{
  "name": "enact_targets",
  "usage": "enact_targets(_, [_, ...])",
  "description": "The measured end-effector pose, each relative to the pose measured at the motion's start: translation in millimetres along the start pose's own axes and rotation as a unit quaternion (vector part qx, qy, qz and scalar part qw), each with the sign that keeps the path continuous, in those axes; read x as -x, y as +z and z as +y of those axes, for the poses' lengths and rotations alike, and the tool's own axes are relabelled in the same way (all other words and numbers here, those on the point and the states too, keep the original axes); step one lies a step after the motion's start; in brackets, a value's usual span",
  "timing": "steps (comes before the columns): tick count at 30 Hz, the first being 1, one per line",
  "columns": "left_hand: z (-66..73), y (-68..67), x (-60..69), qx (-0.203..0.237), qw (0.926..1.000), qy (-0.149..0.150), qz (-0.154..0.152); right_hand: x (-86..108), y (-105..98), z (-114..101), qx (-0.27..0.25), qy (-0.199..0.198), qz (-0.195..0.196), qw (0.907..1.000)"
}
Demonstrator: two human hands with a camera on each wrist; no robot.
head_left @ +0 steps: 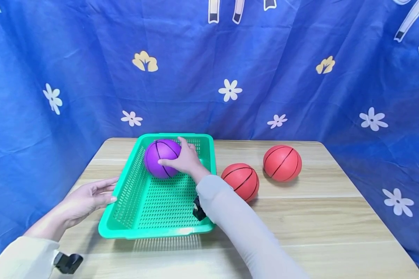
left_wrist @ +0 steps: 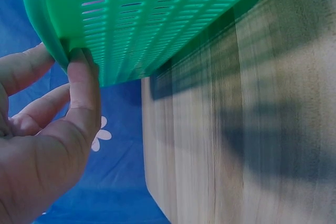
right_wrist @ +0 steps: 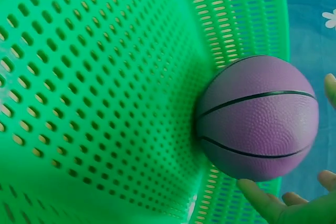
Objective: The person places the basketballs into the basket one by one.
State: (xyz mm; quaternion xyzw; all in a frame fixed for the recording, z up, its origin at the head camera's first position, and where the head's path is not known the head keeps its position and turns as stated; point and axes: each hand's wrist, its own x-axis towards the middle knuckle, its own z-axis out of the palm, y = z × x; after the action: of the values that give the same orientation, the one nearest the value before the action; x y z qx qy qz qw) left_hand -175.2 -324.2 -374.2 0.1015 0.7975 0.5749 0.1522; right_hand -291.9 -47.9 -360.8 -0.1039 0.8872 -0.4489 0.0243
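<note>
Green basket (head_left: 153, 233) on the wood-grain desk (head_left: 335, 224), walls and floor perforated with slots. Contents: one purple ball (head_left: 162, 159) with dark seams, lying toward the far end, by the left wall. Right hand (head_left: 186, 158) reaches into the basket from the right; thumb and fingers spread apart about the ball. Right wrist view: one fingertip at the ball's edge, contact uncertain, other fingers clear of it. Left hand (head_left: 85, 199) pinches the basket's left rim between thumb and fingers. Outside the container: two red balls on the desk, the nearer (head_left: 243, 179) just right of the basket, partly behind the right sleeve (head_left: 237, 221); the farther (head_left: 282, 163) beyond it, farther right. Blue curtain (head_left: 181, 93) behind.
</note>
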Motion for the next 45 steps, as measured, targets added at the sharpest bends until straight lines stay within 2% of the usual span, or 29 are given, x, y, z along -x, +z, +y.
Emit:
enact_targets(6, [-1.2, -2.0, -1.3, -0.002, 1.0000, 0.008, 0.002, -0.8, -19.0, -10.7, 0.002, -0.016, -0.006, 0.9998])
enact_targets(15, [-0.6, -4.4, -3.6, 0.001, 1.0000, -0.004, 0.000, -1.0, -56.6, -16.7, -0.014, -0.067, 0.000, 0.9977])
enact_targets(23, [-2.0, -5.8, -2.9, 0.006, 1.0000, 0.006, 0.002, 0.2, -92.3, -9.6, -0.070, -0.125, 0.002, 0.9897])
enact_targets(29, [-2.5, -6.2, -2.9, 0.011, 0.9998, 0.015, -0.002, 2.4, -114.0, 4.7, -0.088, -0.157, 0.021, 0.9834])
enact_targets(35, [-2.2, -6.1, -2.4, 0.008, 0.9999, 0.013, 0.000, 0.3, -132.9, 25.9, -0.082, -0.178, 0.042, 0.9797])
enact_targets(40, [-1.0, -5.4, -2.2, 0.004, 0.9999, 0.010, 0.002, 1.1, -152.4, 44.2, -0.074, -0.177, 0.065, 0.9793])
enact_targets(45, [-0.2, -4.8, -1.8, 0.003, 1.0000, 0.003, 0.002, 2.6, -173.9, 65.4, -0.064, -0.154, 0.088, 0.9820])
